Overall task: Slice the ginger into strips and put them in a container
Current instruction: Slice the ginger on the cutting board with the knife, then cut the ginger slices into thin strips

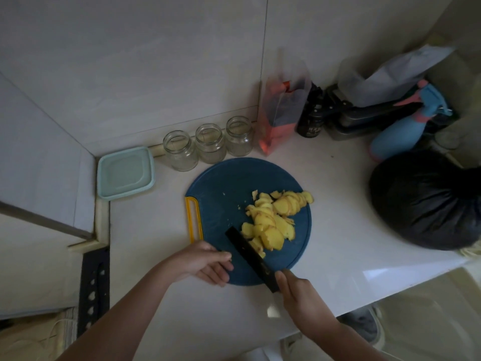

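Right hand [299, 293] grips knife [250, 256], blade pointing up-left

A round blue cutting board [229, 194] with a yellow handle on its left lies on the white bench [338, 217]. A pile of yellow ginger slices [273, 220] sits on its right half. The right hand [299, 295] grips a black knife [247, 250], whose blade lies against the pile's near left side. The left hand [205, 264] rests on the board's near left edge, fingers loosely curled. Behind the board stand 3 glass jars [210, 143], with a pale teal lidded container [125, 172] to their left.
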Demonstrator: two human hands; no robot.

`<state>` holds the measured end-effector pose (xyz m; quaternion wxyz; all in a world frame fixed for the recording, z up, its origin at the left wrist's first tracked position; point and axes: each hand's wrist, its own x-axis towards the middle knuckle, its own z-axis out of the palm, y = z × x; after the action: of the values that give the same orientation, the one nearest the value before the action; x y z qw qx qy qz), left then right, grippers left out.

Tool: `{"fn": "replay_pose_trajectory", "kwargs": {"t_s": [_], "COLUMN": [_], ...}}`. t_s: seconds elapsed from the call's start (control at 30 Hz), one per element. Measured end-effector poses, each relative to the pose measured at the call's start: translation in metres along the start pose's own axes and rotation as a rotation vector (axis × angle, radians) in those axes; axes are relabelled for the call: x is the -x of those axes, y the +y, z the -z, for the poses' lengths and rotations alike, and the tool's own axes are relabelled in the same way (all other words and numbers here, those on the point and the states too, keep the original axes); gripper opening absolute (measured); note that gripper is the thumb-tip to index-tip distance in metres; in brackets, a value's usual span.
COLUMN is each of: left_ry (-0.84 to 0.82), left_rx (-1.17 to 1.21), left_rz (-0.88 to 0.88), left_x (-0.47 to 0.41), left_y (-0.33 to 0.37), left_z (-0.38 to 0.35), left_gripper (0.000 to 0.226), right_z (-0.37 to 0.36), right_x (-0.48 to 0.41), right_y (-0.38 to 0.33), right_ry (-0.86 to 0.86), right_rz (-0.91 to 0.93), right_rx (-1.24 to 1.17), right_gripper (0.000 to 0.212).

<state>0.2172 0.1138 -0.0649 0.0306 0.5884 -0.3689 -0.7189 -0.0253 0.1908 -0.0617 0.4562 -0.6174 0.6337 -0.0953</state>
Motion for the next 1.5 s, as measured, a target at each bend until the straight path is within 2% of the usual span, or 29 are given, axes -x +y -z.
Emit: {"fn": "replay_pose_trajectory", "kwargs": {"t_s": [0.17,0.3,0.47,0.6,0.7,0.8,0.87,0.9,0.97,1.07,1.2,1.33,1.5], "left_ry": [0.042,0.063,0.181,0.315,0.421,0.596,0.789,0.853,0.839,0.777,0.918,0.788,0.717], "left_rx": [-0.061,-0.043,-0.07,-0.132,-0.272,-0.479,-0.731,-0.782,-0.822,-0.879,-0.684,-0.674,-0.848], "left_rz": [0.067,-0.009,-0.129,-0.142,-0.083,-0.051,-0.108,-0.199,-0.45,-0.674,-0.753,-0.696,-0.754], "left_x": [0.001,0.003,-0.004,-0.018,-0.017,-0.007,0.003,0.008,0.013,0.012,0.006,0.0,-0.019], "left_y": [0.01,0.015,0.032,0.043,0.044,0.049,0.056,0.06,0.065,0.064,0.046,0.024,-0.004], "left_z": [-0.007,-0.006,-0.016,-0.026,-0.022,-0.013,-0.016,-0.022,-0.038,-0.059,-0.06,-0.069,-0.079], "left_gripper": [0.023,0.021,0.026,0.026,0.033,0.032,0.021,0.028,0.05,0.056,0.038,0.032,0.043], "right_z": [0.015,0.035,0.068,0.095,0.112,0.122,0.124,0.125,0.124,0.125,0.128,0.129,0.127], "right_x": [0.005,-0.001,-0.017,-0.021,-0.02,-0.023,-0.027,-0.03,-0.033,-0.037,-0.037,-0.035,-0.033], "right_y": [-0.005,-0.012,-0.008,-0.004,-0.005,-0.004,-0.004,-0.005,-0.007,-0.012,-0.015,-0.006,0.003], "right_ry": [-0.041,-0.043,0.112,0.209,0.217,0.18,0.162,0.159,0.166,0.192,0.215,0.23,0.254], "right_rz": [-0.04,-0.025,0.155,0.205,0.277,0.338,0.366,0.376,0.389,0.387,0.284,0.192,0.138], "right_rx": [-0.185,-0.284,0.077,0.361,0.576,0.651,0.661,0.671,0.689,0.68,0.611,0.527,0.418], "right_gripper": [0.045,0.038,0.027,0.031,0.028,0.027,0.028,0.028,0.028,0.026,0.024,0.024,0.025]}}
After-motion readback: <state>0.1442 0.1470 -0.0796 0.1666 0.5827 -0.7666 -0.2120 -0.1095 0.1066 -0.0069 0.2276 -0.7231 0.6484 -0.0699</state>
